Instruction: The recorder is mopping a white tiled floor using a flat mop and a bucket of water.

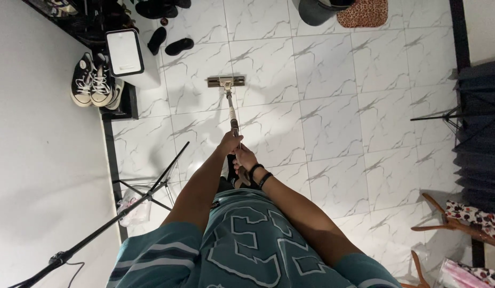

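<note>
- Both hands are closed around the mop handle (233, 114), the left hand (229, 143) higher up the pole, the right hand (244, 158) just below it and nearer the body; a dark band sits on the right wrist.
- From the hands the handle slants forward and down to the flat mop head (225, 81), which lies on the white marbled floor tiles (333, 106) with its long side across the pole.
- Just left of the mop head stands a white box-shaped bin (126, 53), close to the head's left end but not touching it.
- Beyond the bin, a pair of black-and-white sneakers (93, 80) rests by the pale wall (39, 160), and dark slippers (170, 44) lie on the tiles further ahead.
- A black stand (146, 194) with thin legs leans across the lower left, its pole running close beside the left arm.
- To the right of the mop the tiles lie open in a broad stretch, bounded by a dark curtain-like fabric (482, 122) at the right edge and a wooden chair (455, 218) with floral cushion in the lower right corner.
- Ahead, a leopard-print mat (365, 13) and a grey round container (314, 10) sit at the far edge, well apart from the mop head.
</note>
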